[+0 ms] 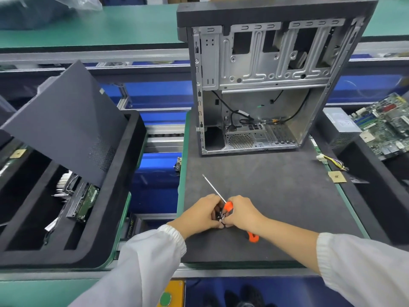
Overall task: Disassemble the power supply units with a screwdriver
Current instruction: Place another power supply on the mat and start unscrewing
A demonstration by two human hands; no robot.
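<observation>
Head view showed both hands meeting at the near middle of the table (276, 185): left hand (199, 214) and right hand (241, 214) pinched small screws (222, 216). The screwdriver (228, 206) lay under the right hand, shaft pointing far-left, orange handle near-right. An emptied computer case (261, 85) stood beyond.

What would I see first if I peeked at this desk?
First the big empty computer case, standing open at the back of the dark mat. Then the left hand and right hand close together near the front, with an orange-handled screwdriver and small screws between them. At far right lies a green circuit board.
</observation>
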